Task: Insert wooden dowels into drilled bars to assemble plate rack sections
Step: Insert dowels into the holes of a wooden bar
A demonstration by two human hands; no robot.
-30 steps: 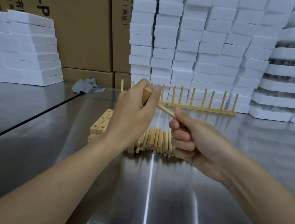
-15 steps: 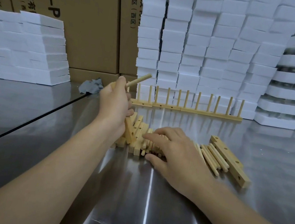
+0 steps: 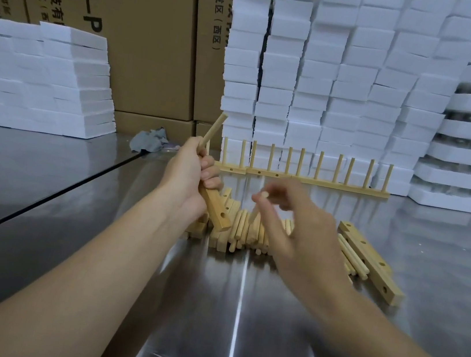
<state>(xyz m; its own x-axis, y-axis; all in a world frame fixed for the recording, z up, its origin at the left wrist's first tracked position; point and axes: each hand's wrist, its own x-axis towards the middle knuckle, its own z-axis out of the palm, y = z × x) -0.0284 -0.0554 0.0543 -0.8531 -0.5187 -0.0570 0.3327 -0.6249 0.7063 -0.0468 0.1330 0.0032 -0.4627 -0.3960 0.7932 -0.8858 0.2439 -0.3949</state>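
**Dowel poised beside the bar, mid-bench**

The left hand (image 3: 189, 178) grips the bar (image 3: 216, 210), whose long axis slants down toward the near edge, with one peg (image 3: 212, 129) standing from its upper end. Just right of it, the right hand (image 3: 304, 236), fingers blurred, pinches a near-upright dowel (image 3: 255, 211) above the pile (image 3: 243, 234) on the bench (image 3: 236, 314). The dowel will likely have to tip left to reach the bar's open hole.
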